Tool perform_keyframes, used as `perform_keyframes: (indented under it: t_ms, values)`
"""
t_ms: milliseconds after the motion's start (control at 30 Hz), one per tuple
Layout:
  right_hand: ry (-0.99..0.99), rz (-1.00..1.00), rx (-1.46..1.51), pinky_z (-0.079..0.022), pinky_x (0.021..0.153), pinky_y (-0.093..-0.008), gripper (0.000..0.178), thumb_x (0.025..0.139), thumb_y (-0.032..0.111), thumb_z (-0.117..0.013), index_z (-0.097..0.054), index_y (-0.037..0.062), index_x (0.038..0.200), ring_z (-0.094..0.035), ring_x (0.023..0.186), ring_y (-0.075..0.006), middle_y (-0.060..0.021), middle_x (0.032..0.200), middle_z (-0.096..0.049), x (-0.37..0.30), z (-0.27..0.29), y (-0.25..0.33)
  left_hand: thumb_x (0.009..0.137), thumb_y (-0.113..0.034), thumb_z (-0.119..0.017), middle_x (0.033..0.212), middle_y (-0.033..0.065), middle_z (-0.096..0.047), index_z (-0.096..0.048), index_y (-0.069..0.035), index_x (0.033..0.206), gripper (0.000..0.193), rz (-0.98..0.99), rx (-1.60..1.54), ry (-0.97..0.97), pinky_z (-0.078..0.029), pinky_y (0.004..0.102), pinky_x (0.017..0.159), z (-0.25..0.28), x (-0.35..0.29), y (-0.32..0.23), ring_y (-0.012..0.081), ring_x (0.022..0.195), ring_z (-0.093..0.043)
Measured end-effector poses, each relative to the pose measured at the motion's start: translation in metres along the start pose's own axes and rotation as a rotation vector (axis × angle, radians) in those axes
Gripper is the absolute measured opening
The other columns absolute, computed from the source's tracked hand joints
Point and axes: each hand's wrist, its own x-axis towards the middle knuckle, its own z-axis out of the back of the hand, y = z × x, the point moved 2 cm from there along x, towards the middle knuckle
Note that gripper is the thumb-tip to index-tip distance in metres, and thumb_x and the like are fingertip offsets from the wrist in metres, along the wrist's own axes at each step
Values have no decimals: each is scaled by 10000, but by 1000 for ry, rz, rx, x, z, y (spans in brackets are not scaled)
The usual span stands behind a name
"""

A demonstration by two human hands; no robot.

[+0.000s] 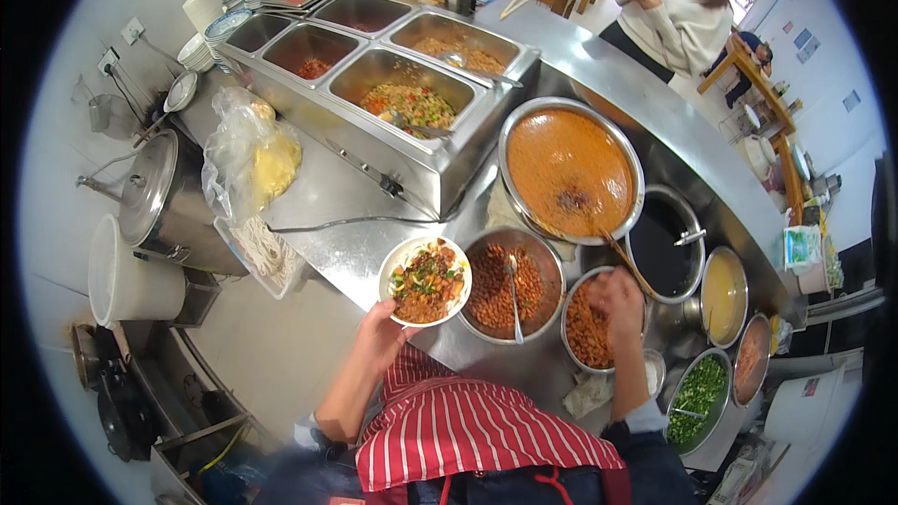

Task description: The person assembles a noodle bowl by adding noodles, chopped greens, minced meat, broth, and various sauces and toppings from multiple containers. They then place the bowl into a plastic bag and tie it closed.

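My left hand (377,335) grips the rim of a white bowl (384,282), thumb on the near side. Inside lies a mix of brown topping and chopped green bits. Over a steel bowl of brown crunchy-looking pieces (582,329) hovers my right hand (619,307), slightly blurred, with its fingers curled together. What they hold, if anything, is hidden. Between the hands sits a steel bowl (475,313) of brown beans or nuts, with a spoon (515,297) standing in it.
Behind are a basin of orange-brown sauce (566,164), a pot of dark liquid (659,234) and a counter tray unit (402,84). To the right are yellow liquid (722,304) and chopped greens (697,393). A plastic bag (238,154) lies left. A person (669,14) stands beyond the counter.
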Motion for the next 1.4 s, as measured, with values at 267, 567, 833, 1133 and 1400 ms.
perform_keyframes:
  t_ms: [267, 567, 833, 1133, 1400]
  values:
    - [338, 1112, -822, -505, 678, -304, 135, 827, 55, -598, -660, 12, 939, -638, 827, -224, -107, 875, -663, 19, -229, 93, 754, -223, -630, 1216, 107, -498, -357, -39, 1297, 634, 4, 139, -12, -480, 374, 893, 43, 32, -98, 221, 1115, -515]
    - [495, 740, -1627, -483, 699, -436, 137, 769, 175, -597, -667, 63, 808, -607, 810, -361, -181, 814, -639, 88, -378, 91, 761, -197, -604, 1217, 130, -502, -347, -4, 1305, 632, -26, 187, -17, -480, 392, 875, 69, 66, -213, 236, 1089, -536]
    - [260, 1085, -1715, -484, 575, -390, 133, 733, 66, -552, -632, 73, 838, -615, 680, -306, -117, 704, -602, 107, -406, 88, 775, -250, -606, 1233, 127, -495, -346, -7, 1303, 637, 37, 245, 2, -497, 368, 881, 67, 96, -261, 230, 1094, -544]
    - [636, 501, -1469, -495, 670, -428, 180, 711, 142, -552, -694, 92, 809, -603, 740, -362, -168, 750, -628, 120, -401, 69, 801, -270, -570, 1253, 129, -496, -344, -16, 1316, 617, 41, 239, 17, -493, 369, 895, 53, 112, -284, 227, 1106, -545]
    - [679, 364, -1103, -476, 590, -317, 207, 705, 164, -585, -691, 38, 831, -619, 607, -241, -130, 659, -632, 128, -390, 89, 829, -278, -607, 1143, 120, -558, -451, -16, 1198, 479, 17, 188, -16, -511, 412, 872, 27, 117, -291, 257, 1028, -581]
